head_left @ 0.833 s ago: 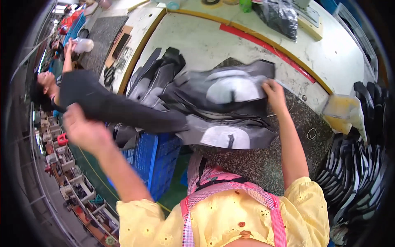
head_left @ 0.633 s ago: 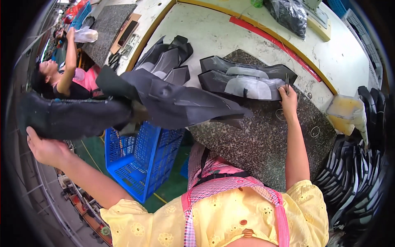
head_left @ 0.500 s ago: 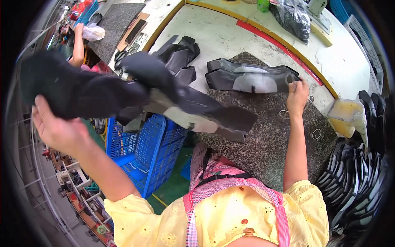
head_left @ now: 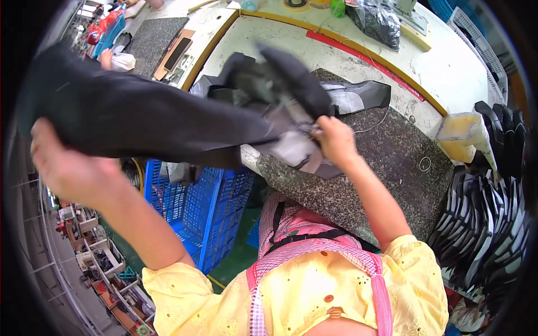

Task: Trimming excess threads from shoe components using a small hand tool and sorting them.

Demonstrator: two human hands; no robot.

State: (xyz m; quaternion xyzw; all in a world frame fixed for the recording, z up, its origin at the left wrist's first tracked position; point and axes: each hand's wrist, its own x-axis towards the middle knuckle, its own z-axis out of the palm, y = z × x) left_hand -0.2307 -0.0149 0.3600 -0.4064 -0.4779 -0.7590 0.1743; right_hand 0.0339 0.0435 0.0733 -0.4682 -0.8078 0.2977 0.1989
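Note:
On the left, my left hand [head_left: 75, 168] is closed on the near end of a long bundle of black curved panels [head_left: 162, 117], which looks smeared by motion. My right hand [head_left: 336, 143] is closed at the bundle's other end, where grey-white faces show and loose pieces fan out. Its fingertips pinch something there, a panel edge or a thin band; I cannot make out which. Behind it, another black-and-grey panel [head_left: 361, 95] lies on the dark speckled slab [head_left: 386, 151], partly hidden. A thin loop of band [head_left: 425, 163] rests on the slab.
A blue plastic crate [head_left: 210, 201] stands below the left arm. At the right are stacked black panels [head_left: 476, 224] and a yellowish block in plastic [head_left: 460, 134]. A black plastic bag [head_left: 376, 25] lies at the back. Another person's hand [head_left: 106, 59] shows far left.
My right hand has left the panel on the slab and come left to the bundle's end. The bundle has swung higher and shifted; the left hand keeps its hold.

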